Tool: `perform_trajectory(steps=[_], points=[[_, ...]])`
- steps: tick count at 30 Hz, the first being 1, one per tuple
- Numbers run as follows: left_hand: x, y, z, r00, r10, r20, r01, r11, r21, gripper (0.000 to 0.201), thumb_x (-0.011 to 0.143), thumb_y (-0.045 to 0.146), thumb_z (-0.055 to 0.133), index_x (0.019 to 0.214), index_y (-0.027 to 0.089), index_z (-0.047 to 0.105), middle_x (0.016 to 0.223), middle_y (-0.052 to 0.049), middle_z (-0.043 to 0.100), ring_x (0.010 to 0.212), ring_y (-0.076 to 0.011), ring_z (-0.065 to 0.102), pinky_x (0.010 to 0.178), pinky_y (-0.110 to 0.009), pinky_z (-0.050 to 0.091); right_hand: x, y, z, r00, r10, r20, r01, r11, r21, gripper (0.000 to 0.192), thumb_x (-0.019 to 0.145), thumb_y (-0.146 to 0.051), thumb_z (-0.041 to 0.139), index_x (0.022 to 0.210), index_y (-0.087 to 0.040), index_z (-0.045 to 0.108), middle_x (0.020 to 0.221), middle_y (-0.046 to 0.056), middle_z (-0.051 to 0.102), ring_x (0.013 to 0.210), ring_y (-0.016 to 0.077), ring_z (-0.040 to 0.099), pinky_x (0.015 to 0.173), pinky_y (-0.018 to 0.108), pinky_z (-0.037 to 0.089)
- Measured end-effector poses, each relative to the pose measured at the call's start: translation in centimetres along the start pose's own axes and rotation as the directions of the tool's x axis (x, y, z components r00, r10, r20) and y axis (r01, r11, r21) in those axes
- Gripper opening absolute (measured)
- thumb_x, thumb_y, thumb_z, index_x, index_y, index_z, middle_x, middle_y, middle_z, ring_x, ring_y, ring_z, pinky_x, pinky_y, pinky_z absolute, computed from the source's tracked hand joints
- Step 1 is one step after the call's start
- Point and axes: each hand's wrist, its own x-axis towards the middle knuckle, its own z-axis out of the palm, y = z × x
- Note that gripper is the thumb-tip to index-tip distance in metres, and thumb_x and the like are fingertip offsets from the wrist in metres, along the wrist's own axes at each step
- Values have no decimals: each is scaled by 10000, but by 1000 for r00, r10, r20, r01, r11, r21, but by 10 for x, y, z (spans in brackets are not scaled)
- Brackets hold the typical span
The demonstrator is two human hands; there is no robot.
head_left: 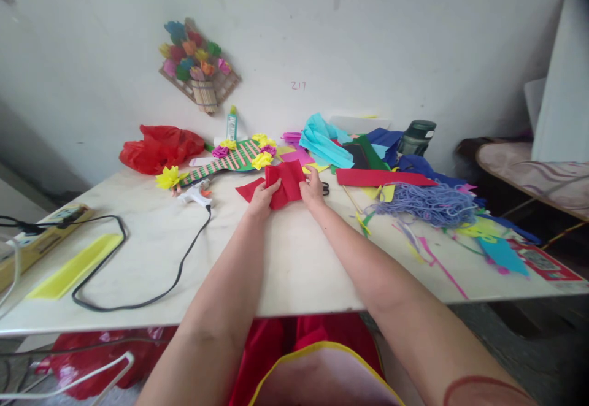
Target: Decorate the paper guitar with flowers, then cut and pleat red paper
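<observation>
Both my hands hold a folded piece of red crepe paper [289,184] just above the table. My left hand [264,197] grips its left side, the thumb lying over the front. At the right edge, my right hand [313,189] pinches the paper between thumb and fingers. A loose red end sticks out to the left beyond my left hand. Beside my right hand, the black handle of what look like scissors [326,189] shows in part. A white glue gun [197,196] lies on the table to the left, its black cord trailing toward the front.
A green guitar-shaped craft [230,162] with paper flowers lies at the back. Blue yarn [426,203], a red paper strip [381,177] and coloured scraps cover the right side. On the left are a power strip [50,234] and a yellow strip [76,265]. A dark jar [416,137] stands behind.
</observation>
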Motion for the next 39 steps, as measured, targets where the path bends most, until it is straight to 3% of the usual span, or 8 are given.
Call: perform_trajectory(steps=[5, 8, 11, 14, 22, 31, 35, 39], points=[[4, -4, -1, 999, 35, -38, -35, 999, -13, 295, 610, 249, 746, 845, 110, 632, 805, -92, 697, 851, -238, 655, 844, -371, 501, -4, -6, -5, 986, -163, -22, 161, 984, -75, 409, 592, -50, 369, 939, -177, 544, 1015, 73, 618, 993, 188, 549, 884, 322, 410], [5, -5, -2, 997, 52, -48, -54, 998, -32, 292, 619, 242, 739, 854, 116, 619, 798, -86, 696, 878, -238, 650, 848, -372, 498, -4, -6, -4, 980, -194, 36, 197, 974, -108, 309, 587, -44, 363, 773, -188, 563, 902, 61, 634, 926, 186, 564, 890, 320, 409], [3, -4, -1, 998, 49, -34, -50, 998, -32, 315, 627, 256, 740, 882, 118, 616, 824, -92, 695, 900, -236, 645, 858, -377, 494, -3, -6, -3, 976, -210, 60, 215, 971, -103, 301, 593, -37, 354, 726, -194, 574, 873, 48, 636, 900, 178, 573, 890, 319, 414], [1, -3, 0, 999, 41, -3, -41, 999, -9, 354, 613, 267, 753, 904, 107, 628, 852, -107, 694, 891, -241, 647, 857, -386, 497, -2, -5, -3, 972, -226, 63, 232, 966, -111, 335, 601, -29, 355, 761, -184, 606, 910, 58, 635, 930, 175, 574, 902, 318, 414], [4, -2, -2, 991, 39, -130, -42, 999, -15, 324, 548, 218, 777, 815, 100, 637, 760, -88, 693, 850, -258, 655, 828, -406, 513, -3, -3, -2, 978, -196, 78, 205, 968, -142, 426, 651, -68, 392, 992, -155, 632, 1082, 83, 611, 1058, 181, 541, 943, 325, 406], [3, -1, 1, 996, 56, -64, -60, 996, -62, 339, 571, 219, 761, 857, 119, 607, 788, -88, 690, 926, -257, 636, 872, -410, 486, -4, -2, -3, 992, -125, 25, 127, 964, -235, 425, 680, -84, 388, 1027, -157, 623, 1114, 84, 597, 1017, 201, 552, 898, 341, 431], [5, -2, 0, 994, 38, -106, -46, 996, -81, 271, 587, 185, 741, 814, 118, 610, 763, -84, 690, 917, -254, 637, 869, -403, 487, -9, -10, -8, 963, -269, 13, 255, 896, -364, 410, 707, -106, 435, 1079, -139, 605, 1220, 116, 520, 1085, 236, 491, 913, 350, 403], [6, -2, -2, 992, 37, -118, -49, 993, -106, 261, 595, 160, 725, 827, 122, 613, 765, -68, 690, 872, -236, 648, 848, -385, 497, -16, -21, -9, 902, -403, 157, 429, 794, -431, 348, 778, -222, 476, 1094, -146, 601, 1154, 131, 549, 1077, 270, 463, 930, 396, 360]])
